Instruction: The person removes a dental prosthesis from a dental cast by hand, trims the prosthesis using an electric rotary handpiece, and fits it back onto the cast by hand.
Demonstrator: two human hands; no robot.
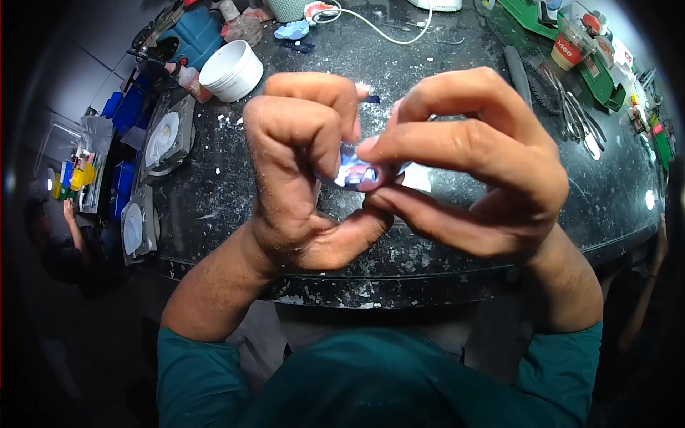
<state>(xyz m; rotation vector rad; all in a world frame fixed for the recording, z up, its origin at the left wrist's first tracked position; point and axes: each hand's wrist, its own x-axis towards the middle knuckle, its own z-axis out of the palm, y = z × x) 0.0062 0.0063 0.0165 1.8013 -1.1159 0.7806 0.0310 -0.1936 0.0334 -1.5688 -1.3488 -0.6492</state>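
Observation:
Both hands are raised over the dark bench, fingertips meeting around a small shiny blue-and-white piece (pixel 355 174). Glare washes out its surface, so its kind cannot be made out. My left hand (pixel 289 157) has curled fingers and grips the piece from its left side, with the thumb stretched underneath toward the right fingertips. On the other side, my right hand (pixel 492 164) pinches the piece's right edge between thumb and fingers. The fingers cover much of the piece.
A white tub (pixel 232 71) stands at the back left, near round white pieces on grey holders (pixel 163 139). Metal hand tools (pixel 574 118) and a paper cup (pixel 566 51) lie right. A white cable (pixel 389 36) crosses the back. Other people are at both sides.

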